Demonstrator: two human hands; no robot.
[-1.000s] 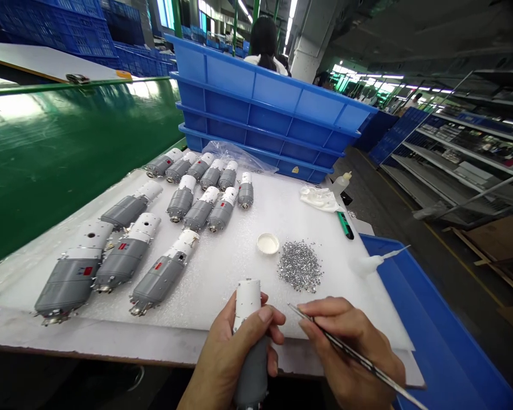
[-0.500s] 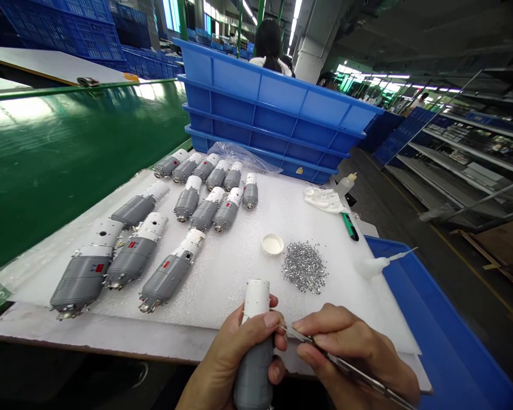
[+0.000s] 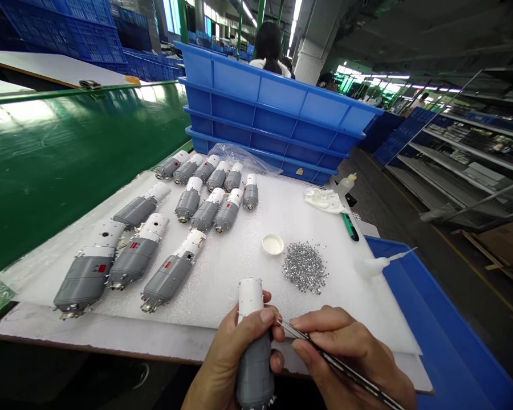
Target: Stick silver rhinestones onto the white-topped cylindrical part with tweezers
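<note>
My left hand point(image 3: 239, 347) is wrapped around a grey and white spacecraft model point(image 3: 256, 370), white end up and tilted. Between the thumb and fingers of my right hand point(image 3: 346, 347) is a pair of tweezers point(image 3: 337, 364). The tweezers' tips meet the left thumb and fingertip beside the model; any tiny part there is too small to make out. Beyond the hands lie a pile of small silvery parts point(image 3: 304, 267) and a shallow white dish point(image 3: 272, 245) with pale contents. Several similar spacecraft models point(image 3: 171, 273) lie on the white foam sheet point(image 3: 222, 273) to the left.
Stacked blue crates point(image 3: 273, 108) stand at the table's back, with a clear plastic bag point(image 3: 243, 156) before them. On the right are a white cloth point(image 3: 324, 199), a green-handled cutter point(image 3: 349, 226), a nozzle bottle point(image 3: 374, 266) and a blue bin point(image 3: 444, 330). A person point(image 3: 268, 48) sits beyond.
The held model has shifted slightly left and turned a little in my left hand. The tweezers have moved slightly left and up, staying at the left fingertips.
</note>
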